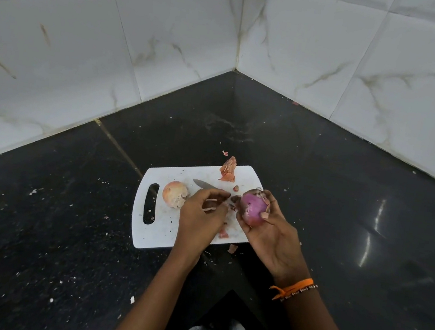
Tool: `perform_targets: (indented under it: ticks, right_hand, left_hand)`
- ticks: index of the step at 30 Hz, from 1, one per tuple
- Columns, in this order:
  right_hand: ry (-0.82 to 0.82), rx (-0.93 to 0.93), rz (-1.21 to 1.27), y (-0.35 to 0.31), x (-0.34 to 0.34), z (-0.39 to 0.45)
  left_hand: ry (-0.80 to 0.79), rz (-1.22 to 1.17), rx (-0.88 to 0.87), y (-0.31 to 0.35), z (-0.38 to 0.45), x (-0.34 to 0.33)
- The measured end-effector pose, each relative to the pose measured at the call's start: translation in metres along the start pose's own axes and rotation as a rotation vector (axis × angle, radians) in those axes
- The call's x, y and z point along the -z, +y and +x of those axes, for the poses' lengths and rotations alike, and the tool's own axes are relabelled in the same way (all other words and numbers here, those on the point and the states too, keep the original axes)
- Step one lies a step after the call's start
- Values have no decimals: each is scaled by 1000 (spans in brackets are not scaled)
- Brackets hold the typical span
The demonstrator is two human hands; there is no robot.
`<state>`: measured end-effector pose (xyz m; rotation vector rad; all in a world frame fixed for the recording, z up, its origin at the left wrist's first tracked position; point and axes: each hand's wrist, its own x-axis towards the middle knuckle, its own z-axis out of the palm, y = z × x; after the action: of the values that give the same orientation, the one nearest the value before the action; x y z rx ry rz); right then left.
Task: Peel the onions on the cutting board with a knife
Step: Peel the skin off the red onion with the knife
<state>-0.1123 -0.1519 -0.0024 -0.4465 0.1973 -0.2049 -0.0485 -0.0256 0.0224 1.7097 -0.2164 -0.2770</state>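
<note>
Right hand (271, 227) grips purple onion (252, 207); left hand (201, 212) pinches peel.

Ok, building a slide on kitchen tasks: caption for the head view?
Right hand holds a peeled purple onion; left hand pinches skin; knife and unpeeled onion rest on cutting board.

Two onions: one peeled purple onion (252, 207) and one unpeeled onion (174, 194). One knife (205, 184), only its blade showing. One white cutting board (159, 229). Two hands: left hand (199, 218) and right hand (275, 234). One large piece of onion skin (228, 172) on the board's far edge, with several smaller scraps that are too scattered to count. One orange wristband (295, 286).
</note>
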Motion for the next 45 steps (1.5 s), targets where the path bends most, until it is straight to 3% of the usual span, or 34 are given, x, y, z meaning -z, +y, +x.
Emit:
perform_targets:
  ticks: [11,32,41,45]
  right_hand:
    - [54,7,-37,4,-4,1]
    - [-4,-12,-30,6,-7,1]
    - [47,-34,-152,3,0,0]
    - [29,-26,-258,-8,1,-2]
  left_hand:
    - [-43,118,-114,16,-9,-7]
    - [5,19,-24,8,-6,-5]
    - [26,-109,58,2,-2,-1]
    - [-3,-21,23,-3,1,3]
